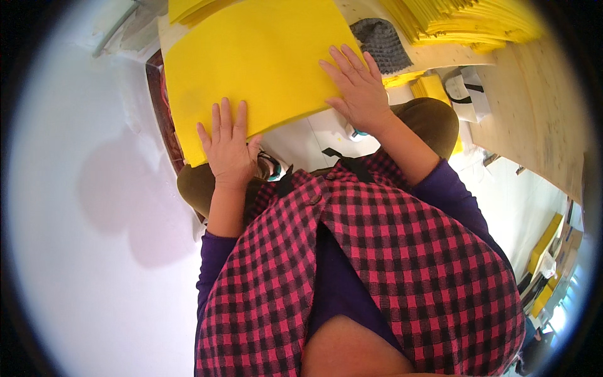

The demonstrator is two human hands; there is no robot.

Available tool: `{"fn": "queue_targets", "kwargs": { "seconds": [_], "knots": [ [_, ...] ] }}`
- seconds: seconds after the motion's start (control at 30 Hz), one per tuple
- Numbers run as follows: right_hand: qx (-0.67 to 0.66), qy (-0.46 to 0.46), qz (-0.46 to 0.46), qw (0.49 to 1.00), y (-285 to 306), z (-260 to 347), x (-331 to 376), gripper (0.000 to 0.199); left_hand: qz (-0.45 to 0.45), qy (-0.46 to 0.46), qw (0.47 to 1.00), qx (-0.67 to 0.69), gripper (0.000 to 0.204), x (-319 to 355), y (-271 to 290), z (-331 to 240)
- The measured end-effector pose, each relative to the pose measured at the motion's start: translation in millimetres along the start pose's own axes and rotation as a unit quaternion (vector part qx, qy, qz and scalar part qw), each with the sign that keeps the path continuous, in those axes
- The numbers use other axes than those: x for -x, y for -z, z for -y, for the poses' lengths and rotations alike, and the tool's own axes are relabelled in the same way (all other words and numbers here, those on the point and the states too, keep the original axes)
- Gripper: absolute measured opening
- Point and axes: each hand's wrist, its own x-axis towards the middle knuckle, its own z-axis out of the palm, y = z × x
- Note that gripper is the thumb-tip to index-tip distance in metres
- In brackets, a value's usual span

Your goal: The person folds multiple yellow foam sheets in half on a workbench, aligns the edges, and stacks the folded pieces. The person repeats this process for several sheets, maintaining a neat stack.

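A large, smooth yellow sheet [251,60] lies in front of me on the table, its near edge reaching out over my lap. My left hand [229,147] rests on the near left part of it, palm down with the fingers stretched out. Farther to the right, my right hand [359,91] lies flat with spread fingers across the sheet's right edge. Neither hand grips anything. Whether the sheet is one layer or several cannot be told from here.
A dark grey textured cloth [380,45] lies just right of the sheet. Stacked yellow sheets [465,25] stand at the far right on the wooden table [433,58]. Below it is a white bag with a black handle [466,97]. A white wall [94,188] bounds the left.
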Motion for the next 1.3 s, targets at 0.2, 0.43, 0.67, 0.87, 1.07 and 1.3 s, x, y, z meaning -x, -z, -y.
{"fn": "queue_targets", "kwargs": {
  "seconds": [0.2,0.43,0.67,0.87,1.07,1.3],
  "knots": [
    [-0.062,-0.017,-0.031,0.997,-5,-25,-4,0.06,0.007,0.026,1.0,-0.007,0.065,-7,-8,1],
    [-0.04,-0.203,-0.021,0.978,-30,-104,7,0.064,0.013,0.022,1.0,-0.007,0.064,-6,-10,-2],
    [0.057,-0.232,0.074,0.968,-53,-121,20,0.062,0.016,0.022,1.0,0.0,0.065,-7,-14,-3],
    [-0.263,-0.216,-0.177,0.923,-25,-77,32,0.054,-0.02,-0.016,1.0,0.016,0.069,-13,7,-18],
    [-0.413,-0.248,-0.249,0.84,-37,-16,18,0.054,0.032,-0.067,0.997,0.03,0.066,-41,0,-52],
    [-0.465,-0.291,-0.218,0.807,-40,-27,-3,0.057,0.081,-0.036,0.996,-0.008,0.064,-46,-9,-61]
  ]
}}
